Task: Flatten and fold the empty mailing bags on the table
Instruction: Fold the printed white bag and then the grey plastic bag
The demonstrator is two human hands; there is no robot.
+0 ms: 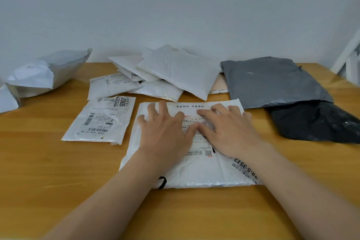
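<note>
White plastic mailing bag [202, 169] lay near on the wooden table [58, 171], pressed flat by left hand [165, 132] and right hand [229, 132] with spread fingers, not folded yet, while far pile of bags [165, 76] waited untouched.

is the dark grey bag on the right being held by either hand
No, both the left hand and right hand press flat on the white bag, apart from the grey bag.

Left hand [165, 132] and right hand [229, 130] press flat on a white plastic mailing bag [198, 169] near the wooden surface's [58, 171] front edge.
</note>
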